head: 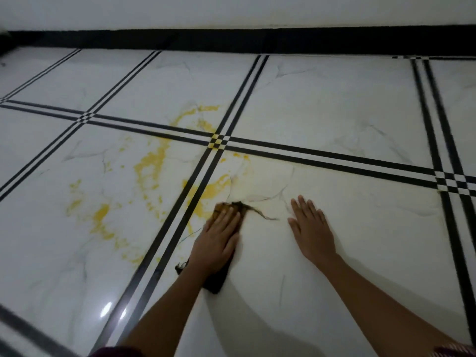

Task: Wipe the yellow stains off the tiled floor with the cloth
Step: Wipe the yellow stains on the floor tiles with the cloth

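Several yellow stains were spread over the glossy white marble-patterned tiled floor, which was crossed by black double lines. Most of them lay to the left of the hands and up toward the line crossing. The dark, frayed cloth was pressed to the floor under the left hand, whose fingers were laid out straight on it, not curled round it. The cloth's front edge was set at the nearest yellow smear. The right hand was spread flat on bare tile near by, holding nothing, seemingly as a prop.

The wiping step was judged to be in hand, with much staining yet to be cleared. A push of the cloth forward and leftward through the smears, under steady downward pressure, was judged to be called for next. No brand, label or writing could be made out.
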